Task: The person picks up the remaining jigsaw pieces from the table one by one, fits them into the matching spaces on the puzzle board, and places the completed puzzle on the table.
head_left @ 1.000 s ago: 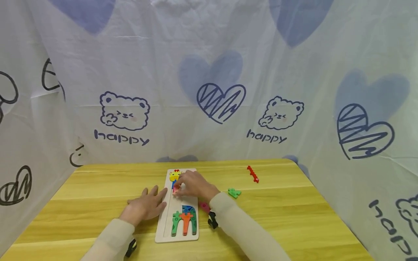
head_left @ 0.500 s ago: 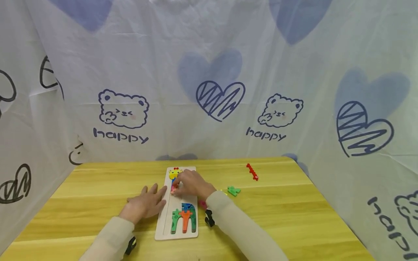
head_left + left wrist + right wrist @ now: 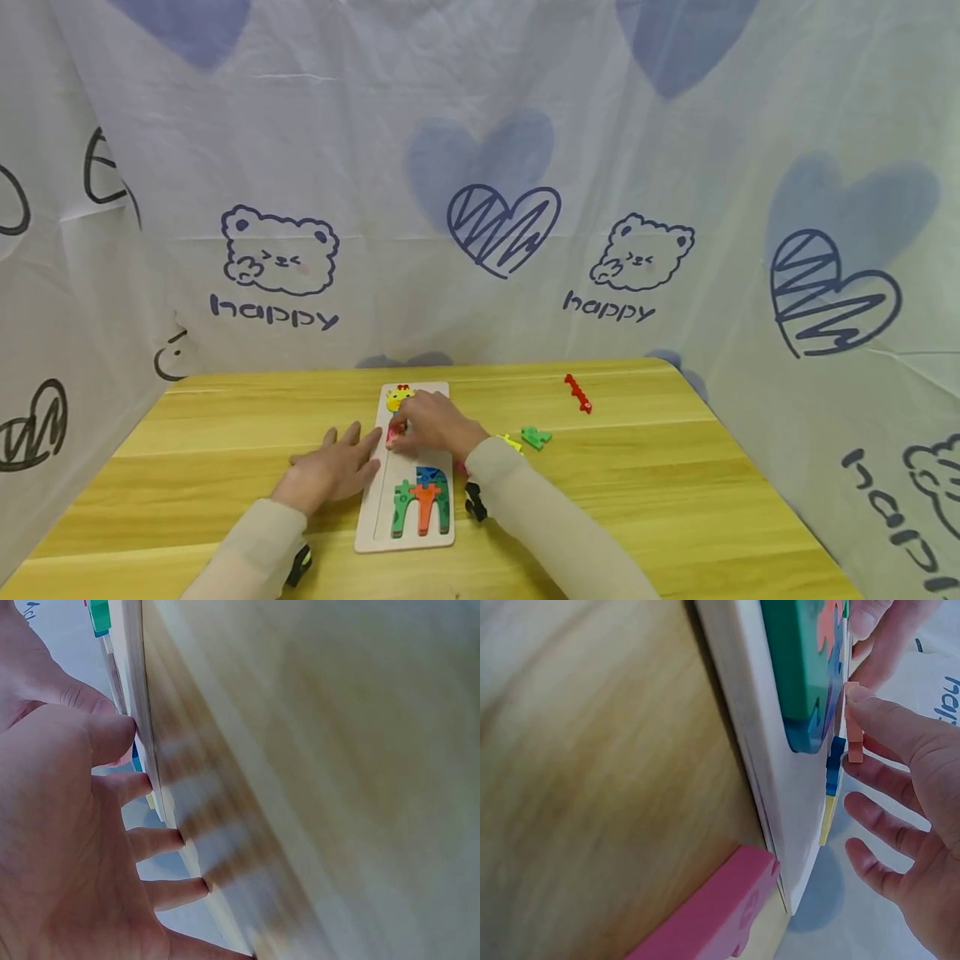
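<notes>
The head view looked forward and down from the near side of the table (image 3: 660, 500), well back from the work, reaching the far cloth backdrop (image 3: 390, 150). The left wrist view sat low and close, turned sideways, facing past the left hand (image 3: 75, 847) along the left edge of the board (image 3: 368, 521). The right wrist view, low and tilted, looked from just right of the board toward the far side, a pink piece (image 3: 712, 907) near its lens. All three shared the board, that hand and the right hand (image 3: 433, 425).
</notes>
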Demonstrator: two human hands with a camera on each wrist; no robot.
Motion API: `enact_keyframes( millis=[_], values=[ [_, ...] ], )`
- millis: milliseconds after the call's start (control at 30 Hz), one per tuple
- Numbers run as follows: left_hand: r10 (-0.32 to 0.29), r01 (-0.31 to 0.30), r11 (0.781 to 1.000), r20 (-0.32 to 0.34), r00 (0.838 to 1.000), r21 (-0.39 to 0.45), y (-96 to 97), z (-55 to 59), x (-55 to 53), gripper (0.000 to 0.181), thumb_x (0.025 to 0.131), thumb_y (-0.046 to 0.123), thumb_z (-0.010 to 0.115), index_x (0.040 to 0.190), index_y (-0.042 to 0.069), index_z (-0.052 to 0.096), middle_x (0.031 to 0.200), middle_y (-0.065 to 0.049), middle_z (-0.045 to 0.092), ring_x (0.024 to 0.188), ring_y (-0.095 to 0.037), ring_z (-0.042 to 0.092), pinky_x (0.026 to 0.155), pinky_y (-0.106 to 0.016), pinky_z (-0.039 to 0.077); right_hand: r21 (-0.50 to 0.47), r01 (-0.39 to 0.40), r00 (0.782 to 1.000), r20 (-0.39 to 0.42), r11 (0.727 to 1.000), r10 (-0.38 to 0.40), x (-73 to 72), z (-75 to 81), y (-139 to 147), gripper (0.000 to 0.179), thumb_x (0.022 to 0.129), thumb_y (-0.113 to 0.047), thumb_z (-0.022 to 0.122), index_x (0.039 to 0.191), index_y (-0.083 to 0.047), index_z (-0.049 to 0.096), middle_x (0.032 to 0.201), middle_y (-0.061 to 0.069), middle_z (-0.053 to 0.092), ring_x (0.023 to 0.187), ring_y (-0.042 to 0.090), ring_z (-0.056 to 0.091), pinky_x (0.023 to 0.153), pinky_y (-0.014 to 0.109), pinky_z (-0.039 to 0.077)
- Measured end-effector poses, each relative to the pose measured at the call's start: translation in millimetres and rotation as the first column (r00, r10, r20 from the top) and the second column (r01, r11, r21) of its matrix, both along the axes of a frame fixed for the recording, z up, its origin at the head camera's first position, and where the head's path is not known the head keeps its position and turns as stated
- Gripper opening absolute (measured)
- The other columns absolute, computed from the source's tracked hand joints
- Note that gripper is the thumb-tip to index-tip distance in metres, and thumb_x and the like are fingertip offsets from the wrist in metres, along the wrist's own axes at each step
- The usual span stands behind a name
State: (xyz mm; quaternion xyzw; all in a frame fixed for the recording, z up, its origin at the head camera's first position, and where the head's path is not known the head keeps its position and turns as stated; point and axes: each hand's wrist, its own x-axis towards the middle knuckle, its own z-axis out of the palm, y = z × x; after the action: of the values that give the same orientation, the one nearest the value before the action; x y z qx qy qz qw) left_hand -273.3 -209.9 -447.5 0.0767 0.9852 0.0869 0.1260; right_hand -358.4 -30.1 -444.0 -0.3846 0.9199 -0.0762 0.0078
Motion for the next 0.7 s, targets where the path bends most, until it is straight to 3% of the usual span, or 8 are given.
enact_keyframes(
  millis=[700],
  values=[
    [0.001, -0.001, 1.000, 0.002, 1.000, -0.009, 0.8, -0.5, -1.3, 0.060, 0.108, 0.043, 0.045, 0.162, 0.019, 0.034, 0.168, -0.024, 0.027, 0.149, -0.062, 0.025, 0.090, -0.095, 0.028, 0.017, 0.025, 0.996, 0.090, 1.000, -0.027, -5.3, -0.1, -1.8, 0.037, 0.091, -0.043, 0.077, 0.121, -0.021, 0.078, 0.110, -0.008, 0.079, 0.091, 0.005, 0.063, 0.090, 0.022, 0.055]
  ],
)
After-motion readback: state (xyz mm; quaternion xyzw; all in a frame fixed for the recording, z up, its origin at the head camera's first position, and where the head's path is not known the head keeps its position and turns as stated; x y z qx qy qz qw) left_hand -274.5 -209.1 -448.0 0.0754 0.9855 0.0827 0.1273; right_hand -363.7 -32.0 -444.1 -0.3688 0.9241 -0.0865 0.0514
